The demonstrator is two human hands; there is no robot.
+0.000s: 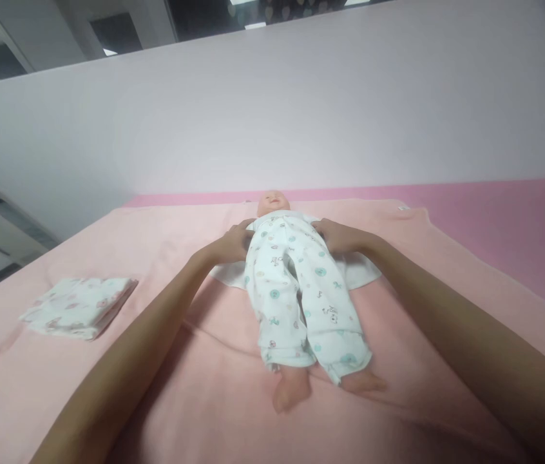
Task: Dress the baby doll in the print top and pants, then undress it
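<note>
A baby doll (274, 202) lies on its back on a pink blanket (195, 399), head away from me and bare feet towards me. White baby trousers (275, 283) with small green and pink prints cover its legs and reach high up its trunk. A white top (362, 270) spreads out on both sides beneath the trousers. At the left upper edge of the trousers, my left hand (238, 243) is closed with curled fingers. My right hand (339, 236) grips the opposite side. The fingertips of both hands are partly hidden by cloth.
A folded white printed cloth (79, 306) rests on the blanket at the left. Behind the doll rises a pale panel (301, 109), with a pink mat (504, 238) showing past the blanket at the right and back.
</note>
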